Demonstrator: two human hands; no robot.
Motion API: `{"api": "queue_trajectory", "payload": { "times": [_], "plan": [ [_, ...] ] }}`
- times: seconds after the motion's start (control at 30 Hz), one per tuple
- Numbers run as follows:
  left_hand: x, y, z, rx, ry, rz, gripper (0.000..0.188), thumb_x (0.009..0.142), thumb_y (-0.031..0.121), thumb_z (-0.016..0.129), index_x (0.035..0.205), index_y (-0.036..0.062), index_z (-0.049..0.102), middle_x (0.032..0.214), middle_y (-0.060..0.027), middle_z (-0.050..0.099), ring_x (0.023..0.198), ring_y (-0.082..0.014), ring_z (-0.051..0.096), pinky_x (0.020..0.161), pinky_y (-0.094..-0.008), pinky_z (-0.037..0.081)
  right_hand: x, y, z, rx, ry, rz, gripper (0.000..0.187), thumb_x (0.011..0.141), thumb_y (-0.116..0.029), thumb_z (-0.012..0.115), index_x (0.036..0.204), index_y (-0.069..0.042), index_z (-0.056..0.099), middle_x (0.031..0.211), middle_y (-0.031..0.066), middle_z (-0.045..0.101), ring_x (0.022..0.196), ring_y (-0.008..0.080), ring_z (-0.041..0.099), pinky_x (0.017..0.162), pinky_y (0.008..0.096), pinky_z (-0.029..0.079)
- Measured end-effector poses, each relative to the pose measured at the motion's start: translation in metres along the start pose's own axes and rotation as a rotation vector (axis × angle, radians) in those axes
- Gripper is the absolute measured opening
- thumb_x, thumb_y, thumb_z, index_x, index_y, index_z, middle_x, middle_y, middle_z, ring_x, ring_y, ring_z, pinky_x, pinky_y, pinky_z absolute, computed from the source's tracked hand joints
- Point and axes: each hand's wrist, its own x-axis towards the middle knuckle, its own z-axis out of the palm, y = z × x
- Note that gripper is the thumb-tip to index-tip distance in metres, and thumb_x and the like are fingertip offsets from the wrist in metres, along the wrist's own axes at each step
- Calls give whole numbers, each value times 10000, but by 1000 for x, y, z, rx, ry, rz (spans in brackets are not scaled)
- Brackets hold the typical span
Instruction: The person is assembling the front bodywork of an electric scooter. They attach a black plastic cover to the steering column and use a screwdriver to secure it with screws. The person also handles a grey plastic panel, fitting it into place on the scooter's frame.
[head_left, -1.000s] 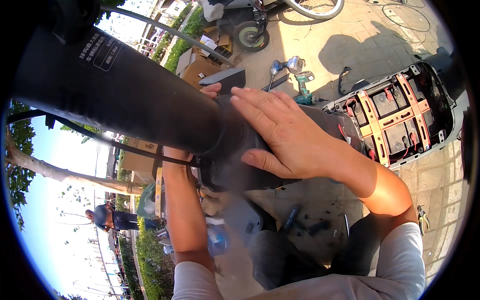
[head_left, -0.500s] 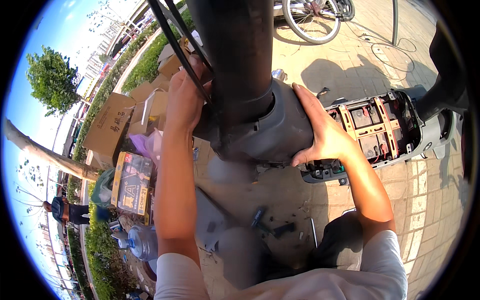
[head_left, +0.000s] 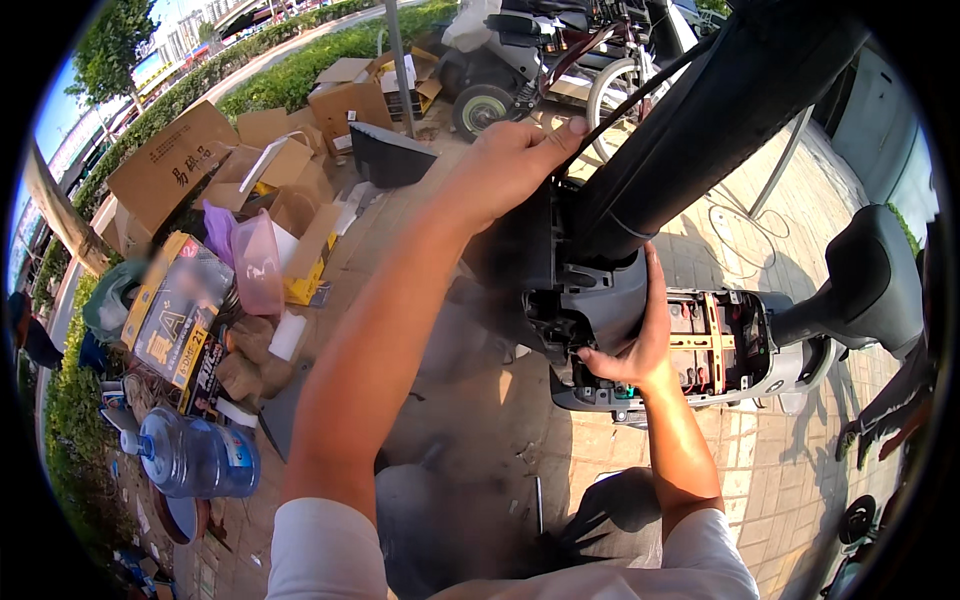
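Observation:
A thick black steering column (head_left: 710, 130) slants up to the right from a scooter body. My right hand (head_left: 645, 345) is spread around the dark grey plastic cover (head_left: 605, 300) at the column's foot, thumb on the near side and fingers along the far side. Left of the column, my left hand (head_left: 505, 165) is closed with its thumb against a black cable (head_left: 625, 105); its other fingers are partly hidden. Below that hand is a dark front panel (head_left: 510, 240), blurred in part. Orange metal straps (head_left: 715, 345) cross the scooter's open battery bay, right of my right hand.
A scooter seat (head_left: 870, 270) rises at the right. Cardboard boxes (head_left: 175, 160), a blue water jug (head_left: 200, 455) and a battery box (head_left: 180, 310) crowd the left. A wheeled vehicle (head_left: 485, 105) stands behind. Beyond the scooter, a cable (head_left: 745, 235) lies looped on the paving.
The view has shifted, so the column now leans right and more boxes show. My left hand has turned over near the cable. My right hand stays on the cover.

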Motion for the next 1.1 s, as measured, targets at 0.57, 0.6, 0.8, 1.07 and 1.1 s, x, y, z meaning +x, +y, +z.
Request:
{"api": "queue_trajectory", "payload": {
  "times": [0.57,0.6,0.8,1.07,1.1],
  "plan": [
    [-5,-1,-1,52,-149,235,199,874,114,618,1000,-17,699,892,-55,695,870,-107,614,778,-253,470,18,-32,-4,-180,99,2,832,673,-177,786,1381,43,410,1437,339,395,1307,433,465,1080,465,384],
    [-5,-1,-1,42,-157,248,201,859,91,609,1002,-18,698,894,-57,693,868,-107,614,778,-251,470,21,-33,-5,-161,161,17,713,687,-157,767,1300,53,467,1408,328,426,1274,416,495,1048,457,416],
    [-7,3,-5,-3,-190,121,199,840,62,635,1002,-41,687,890,-75,690,867,-112,632,781,-269,484,17,-30,18,-233,358,-96,670,713,-116,726,1302,55,455,1364,302,465,1236,398,522,1018,449,451],
    [-3,-4,6,198,47,302,281,905,254,676,1013,-6,689,882,-165,702,824,-267,670,750,-368,502,18,-57,-3,183,78,388,1215,663,-379,890,1527,73,165,1524,233,324,1421,312,323,1169,413,245],
    [-2,-4,7,217,47,283,283,906,260,676,1017,0,690,890,-173,701,829,-284,671,757,-375,504,21,-54,-12,278,16,371,1300,635,-441,913,1534,81,133,1546,231,299,1440,312,298,1178,408,227]
  ]
}}
